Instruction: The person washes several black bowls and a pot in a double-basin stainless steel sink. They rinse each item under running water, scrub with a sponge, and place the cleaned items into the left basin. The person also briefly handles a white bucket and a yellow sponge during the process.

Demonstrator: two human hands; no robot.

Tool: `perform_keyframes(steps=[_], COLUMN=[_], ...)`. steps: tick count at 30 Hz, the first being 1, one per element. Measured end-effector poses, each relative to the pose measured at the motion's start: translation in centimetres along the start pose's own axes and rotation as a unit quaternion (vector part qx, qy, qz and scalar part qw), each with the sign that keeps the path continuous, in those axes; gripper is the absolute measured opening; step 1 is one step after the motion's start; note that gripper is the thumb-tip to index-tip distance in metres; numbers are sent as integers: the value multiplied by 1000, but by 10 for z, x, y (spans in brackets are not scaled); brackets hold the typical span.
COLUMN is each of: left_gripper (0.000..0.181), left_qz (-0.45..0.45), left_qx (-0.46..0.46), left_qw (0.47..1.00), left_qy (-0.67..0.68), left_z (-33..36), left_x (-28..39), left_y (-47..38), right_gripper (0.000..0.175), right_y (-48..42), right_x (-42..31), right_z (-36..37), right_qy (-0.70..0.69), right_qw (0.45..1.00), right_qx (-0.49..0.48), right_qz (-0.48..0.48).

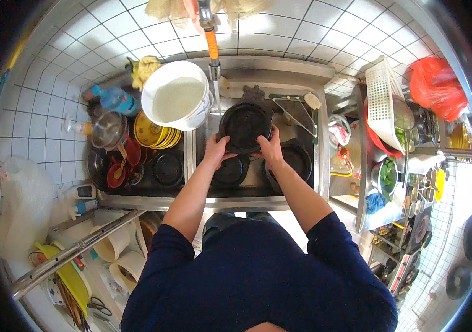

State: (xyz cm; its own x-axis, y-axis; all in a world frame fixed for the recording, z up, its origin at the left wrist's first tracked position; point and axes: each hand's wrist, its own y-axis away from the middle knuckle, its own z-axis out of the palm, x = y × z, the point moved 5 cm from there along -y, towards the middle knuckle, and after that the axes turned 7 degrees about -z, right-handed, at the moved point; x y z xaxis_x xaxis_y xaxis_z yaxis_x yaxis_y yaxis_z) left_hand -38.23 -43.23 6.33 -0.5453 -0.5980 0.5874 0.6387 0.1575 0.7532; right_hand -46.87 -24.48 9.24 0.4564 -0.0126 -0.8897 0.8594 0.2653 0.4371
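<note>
Both my hands grip a round black pan or bowl [246, 124] over the right basin of a steel sink [324, 124]. My left hand [218, 150] is on its lower left rim, my right hand [270, 146] on its lower right rim, thumbs on top. Beneath and beside it in the basin lie more round black dishes, one [231, 172] under my hands and one [300, 164] at the right. Water runs from the faucet [215, 70] just left of the held piece. A white bucket [148, 99] of cloudy liquid stands at the upper left.
The left basin holds yellow plates [148, 128], red ladles [116, 175], a clear bowl [107, 130] and a black dish [168, 169]. A blue bottle [115, 99] stands behind them. Green scouring pads [315, 118] lie at the sink's right edge. A shelf with a white basket [381, 99] stands at the right.
</note>
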Motion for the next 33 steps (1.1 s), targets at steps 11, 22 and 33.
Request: perform_keyframes(steps=[11,22,33], left_gripper=[52,28,33], left_qz=[42,97,148], left_qx=[109,139,200], left_qw=[988,985,969], left_qy=[-99,-36,-14], left_z=[-42,-102,-148], left_x=[-37,-123,-162], left_y=[-10,58,95], right_gripper=[87,71,93], right_y=[-39,-8,-80], right_x=[27,-50,-209], right_z=[28,-5,-144], right_qy=[133,-9,671], right_qw=[983,996,721], right_qx=[97,79,160], right_qz=[-86,50,-71])
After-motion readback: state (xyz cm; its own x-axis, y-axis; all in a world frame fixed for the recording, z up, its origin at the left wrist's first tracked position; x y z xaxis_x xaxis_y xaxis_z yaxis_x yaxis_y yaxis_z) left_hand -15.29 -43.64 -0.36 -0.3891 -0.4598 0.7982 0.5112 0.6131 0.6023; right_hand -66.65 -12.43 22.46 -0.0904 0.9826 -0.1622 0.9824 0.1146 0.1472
